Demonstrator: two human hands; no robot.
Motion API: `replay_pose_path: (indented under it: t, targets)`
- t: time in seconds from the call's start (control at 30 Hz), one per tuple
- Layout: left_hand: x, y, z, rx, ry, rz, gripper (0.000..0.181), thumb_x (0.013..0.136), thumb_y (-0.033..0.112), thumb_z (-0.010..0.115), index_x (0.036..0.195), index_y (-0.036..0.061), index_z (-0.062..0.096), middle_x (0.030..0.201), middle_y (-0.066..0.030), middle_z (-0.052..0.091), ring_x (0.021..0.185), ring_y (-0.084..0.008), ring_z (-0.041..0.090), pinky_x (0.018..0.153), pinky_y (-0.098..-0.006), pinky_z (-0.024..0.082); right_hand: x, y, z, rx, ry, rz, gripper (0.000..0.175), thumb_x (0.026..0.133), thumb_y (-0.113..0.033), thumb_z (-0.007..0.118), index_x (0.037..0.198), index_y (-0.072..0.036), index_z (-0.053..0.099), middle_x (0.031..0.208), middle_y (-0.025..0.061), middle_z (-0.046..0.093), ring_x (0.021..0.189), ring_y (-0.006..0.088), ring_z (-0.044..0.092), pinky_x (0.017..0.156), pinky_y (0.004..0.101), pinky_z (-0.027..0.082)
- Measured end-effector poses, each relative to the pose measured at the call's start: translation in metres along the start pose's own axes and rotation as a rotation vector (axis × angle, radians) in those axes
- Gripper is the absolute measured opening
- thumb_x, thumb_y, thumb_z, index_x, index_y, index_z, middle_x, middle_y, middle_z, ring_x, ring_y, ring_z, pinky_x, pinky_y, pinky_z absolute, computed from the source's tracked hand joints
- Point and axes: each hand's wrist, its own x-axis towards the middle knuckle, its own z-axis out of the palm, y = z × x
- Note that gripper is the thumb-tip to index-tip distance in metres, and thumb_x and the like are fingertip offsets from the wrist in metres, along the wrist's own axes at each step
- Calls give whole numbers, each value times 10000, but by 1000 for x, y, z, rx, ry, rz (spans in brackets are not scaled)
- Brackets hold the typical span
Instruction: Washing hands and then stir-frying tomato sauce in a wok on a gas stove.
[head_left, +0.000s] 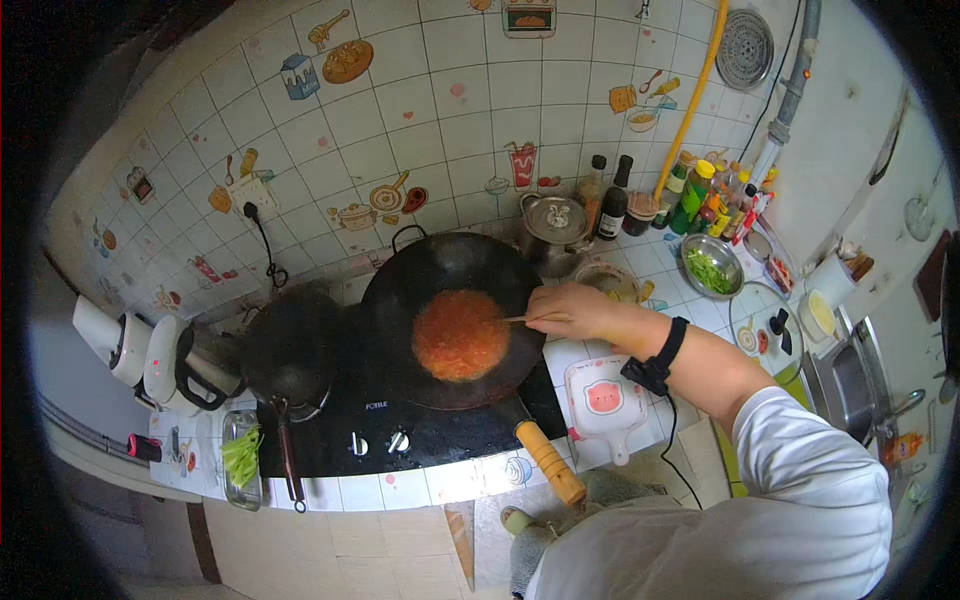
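Note:
My right hand (570, 309) grips a thin light-coloured utensil (514, 319), perhaps wooden chopsticks, reaching in over the wok's right side. How far its tip goes into the food is too small to tell. Chunky red-orange sauce, looking like tomato, (460, 337) lies pooled in the bottom of the black wok (442, 259). The wok rests on a black glass gas hob (334, 442), its wooden handle (550, 463) pointing toward me. Below my right forearm, a white tray with a pink bear face (606, 397) lies on the tiled counter. My left hand is out of view.
A lidded black pan (291, 345) occupies the left burner, beside a glass dish of cut greens (240, 457). Behind my right hand stand a steel pot (555, 225) and sauce bottles (694, 195). Chopped greens fill a metal bowl (711, 268). A sink (844, 382) is at right.

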Motion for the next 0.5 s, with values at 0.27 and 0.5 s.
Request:
replay_pose_path:
  t: [0.27, 0.5]
  targets:
    - [3, -4, -7, -4, -54, 10, 858, 649, -108, 437, 1451, 94, 209, 1419, -199, 333, 1044, -328, 523, 936, -368, 435, -16, -24, -23, 22, 202, 66, 190, 840, -231, 624, 892, -49, 644, 845, 117, 625, 798, 309, 599, 704, 389, 486]
    - [1, -1, -18, 16, -70, 20, 850, 652, -102, 446, 1447, 91, 216, 1410, -197, 342, 1045, -325, 525, 936, -367, 436, 0, -24, -8, 70, 119, 269, 165, 832, -220, 641, 899, -70, 645, 846, 110, 630, 794, 296, 610, 696, 365, 484]
